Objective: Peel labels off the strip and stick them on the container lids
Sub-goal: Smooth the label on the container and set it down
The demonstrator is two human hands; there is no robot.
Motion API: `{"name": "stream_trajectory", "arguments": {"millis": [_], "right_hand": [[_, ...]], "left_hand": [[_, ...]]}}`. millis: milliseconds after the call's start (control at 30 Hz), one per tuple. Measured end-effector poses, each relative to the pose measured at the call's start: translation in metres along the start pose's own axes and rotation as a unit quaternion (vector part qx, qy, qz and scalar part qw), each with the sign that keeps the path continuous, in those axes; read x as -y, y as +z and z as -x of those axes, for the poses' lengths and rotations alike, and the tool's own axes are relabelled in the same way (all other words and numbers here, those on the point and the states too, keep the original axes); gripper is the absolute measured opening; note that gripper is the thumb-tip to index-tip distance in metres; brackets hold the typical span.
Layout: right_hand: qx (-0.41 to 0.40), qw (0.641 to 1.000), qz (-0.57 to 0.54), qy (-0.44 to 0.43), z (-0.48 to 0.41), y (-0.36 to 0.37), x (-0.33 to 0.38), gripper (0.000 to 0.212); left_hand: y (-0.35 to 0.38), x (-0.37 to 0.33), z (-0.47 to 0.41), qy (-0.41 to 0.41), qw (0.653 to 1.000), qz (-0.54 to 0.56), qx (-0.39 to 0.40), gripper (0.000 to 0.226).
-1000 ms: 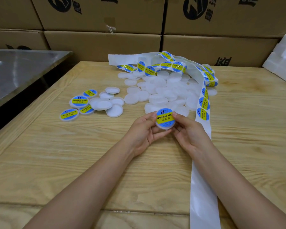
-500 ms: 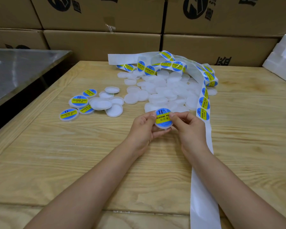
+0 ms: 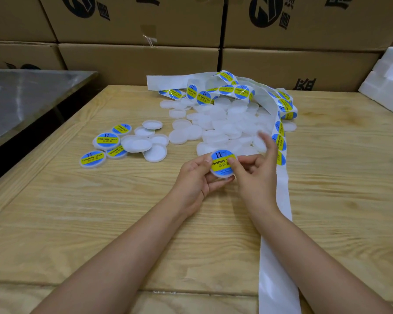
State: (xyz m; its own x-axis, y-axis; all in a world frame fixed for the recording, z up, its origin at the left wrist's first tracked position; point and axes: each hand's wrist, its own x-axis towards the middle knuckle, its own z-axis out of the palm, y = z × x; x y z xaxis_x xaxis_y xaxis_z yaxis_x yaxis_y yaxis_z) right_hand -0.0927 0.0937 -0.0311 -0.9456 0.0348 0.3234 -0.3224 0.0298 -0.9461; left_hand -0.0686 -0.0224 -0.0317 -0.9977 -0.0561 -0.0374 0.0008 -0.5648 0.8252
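view: head, the only one I get.
left grip (image 3: 194,177): fingers and thumb curled round the held lid (image 3: 220,175) from the left and below. Clamped on its rim, just above the tabletop (image 3: 100,211), near centre.
right grip (image 3: 255,177): thumb lies on the right part of the label (image 3: 220,163). Index is raised and blurred, the other fingers are loosely bent to the right of the lid. I read it as apart, pressing rather than holding.
held lid: round white plastic, face tilted toward me, blue and yellow label on it. The label's right edge is under the thumb, so I cannot tell if it is flat.
strip (image 3: 279,223): white liner running from the near right to the far centre. The near part is bare; labels sit on the part just right of the right grip.
bare lids (image 3: 225,125): heap at far centre, touching the strip.
done lids (image 3: 107,140): four labelled ones at left, mixed with unlabelled ones.
handling, lid: I judge it light, stiff and slick. Take it by the rim, thumb opposite fingers, so the face stays free.
handling, label: thin, floppy, sticky underneath, likely to crease. Pinch one edge only, lay it down and smooth across.
handling, strip: limp paper that would slide, so hold the liner down while peeling.
rest: cardboard boxes (image 3: 134,62) far, foam block (image 3: 390,82) far right.
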Motion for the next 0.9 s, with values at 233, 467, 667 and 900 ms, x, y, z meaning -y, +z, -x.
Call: {"name": "stream_trajectory", "arguments": {"millis": [233, 467, 667, 900], "right_hand": [[-0.03, 0.997, -0.059, 0.025, -0.004, 0.002, -0.002, 0.009], [-0.041, 0.998, -0.029, 0.043, -0.009, 0.004, -0.011, 0.019], [0.017, 1.0, -0.006, 0.022, -0.007, 0.009, -0.01, 0.03], [0.14, 0.99, -0.007, -0.016, -0.005, 0.007, -0.011, 0.037]], "left_hand": [[0.001, 0.004, 0.001, -0.01, 0.999, 0.01, 0.034, 0.028], [0.003, 0.007, 0.001, -0.011, 0.998, -0.014, 0.056, 0.029], [0.003, 0.007, 0.001, -0.01, 0.999, -0.024, 0.036, 0.029], [0.0, 0.003, 0.001, -0.004, 0.999, 0.029, 0.017, 0.036]]}}
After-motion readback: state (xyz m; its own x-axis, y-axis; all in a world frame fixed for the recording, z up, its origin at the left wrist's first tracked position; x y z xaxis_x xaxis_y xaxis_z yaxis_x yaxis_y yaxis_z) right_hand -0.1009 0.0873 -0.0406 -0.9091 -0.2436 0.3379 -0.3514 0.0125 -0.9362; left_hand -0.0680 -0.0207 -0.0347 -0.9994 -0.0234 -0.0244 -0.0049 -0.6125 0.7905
